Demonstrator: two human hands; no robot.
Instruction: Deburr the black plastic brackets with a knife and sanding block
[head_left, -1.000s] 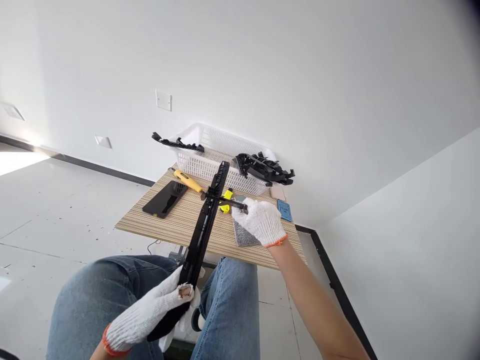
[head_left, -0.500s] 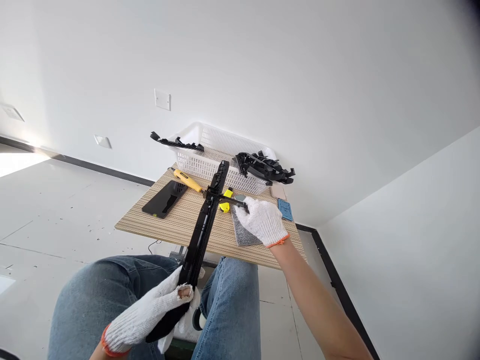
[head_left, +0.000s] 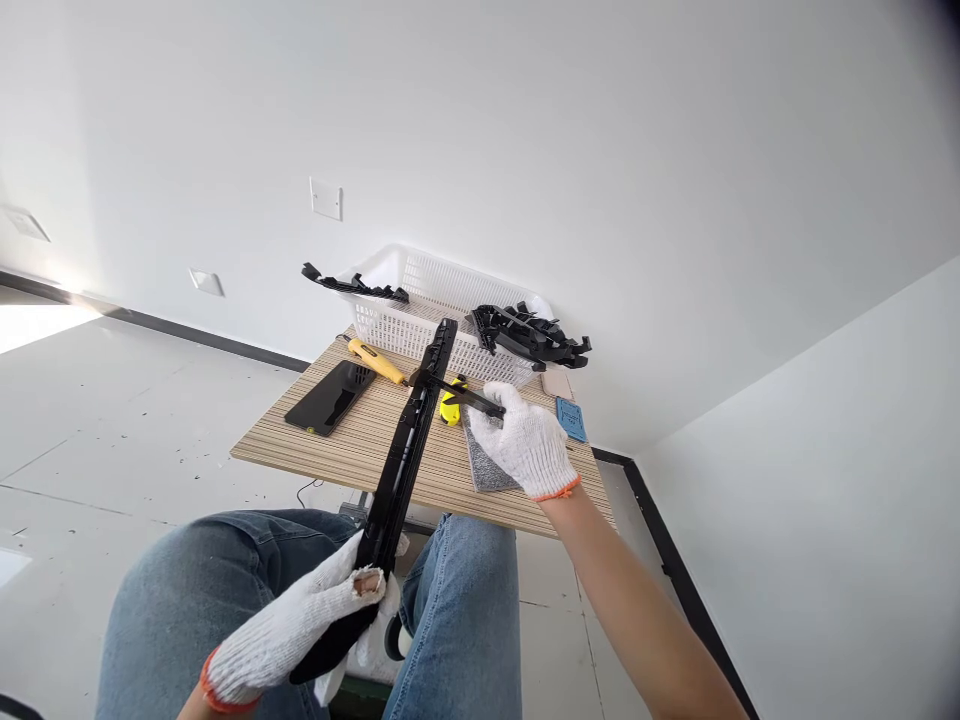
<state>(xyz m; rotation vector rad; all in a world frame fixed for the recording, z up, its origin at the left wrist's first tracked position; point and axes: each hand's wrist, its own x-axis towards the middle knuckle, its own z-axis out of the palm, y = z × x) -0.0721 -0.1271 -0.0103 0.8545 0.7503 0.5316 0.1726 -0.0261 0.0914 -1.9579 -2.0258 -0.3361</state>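
Observation:
A long black plastic strip (head_left: 395, 480) slants up from my lap to the front of the basket. Its lower end is gripped by my left hand (head_left: 296, 628), in a white knit glove with a hole that bares some skin. My right hand (head_left: 525, 445), also gloved, pinches one end of a slim black bar (head_left: 478, 402). The bar's other end meets the strip near its upper part; whether it is a tool or a part of the strip, I cannot tell. Behind the bar lies a yellow box cutter (head_left: 450, 408).
On the wood-grain table (head_left: 352, 455) are a black phone (head_left: 330, 398), a yellow-handled tool (head_left: 376, 360), a grey cloth (head_left: 491, 468) and a blue pad (head_left: 571, 419). A white basket (head_left: 397, 330) holds black plastic parts (head_left: 529, 335) on its rim, close to the wall.
My right hand has turned slightly, and the slim bar's outer end now tilts further down and to the right. The left hand and the strip stay nearly still.

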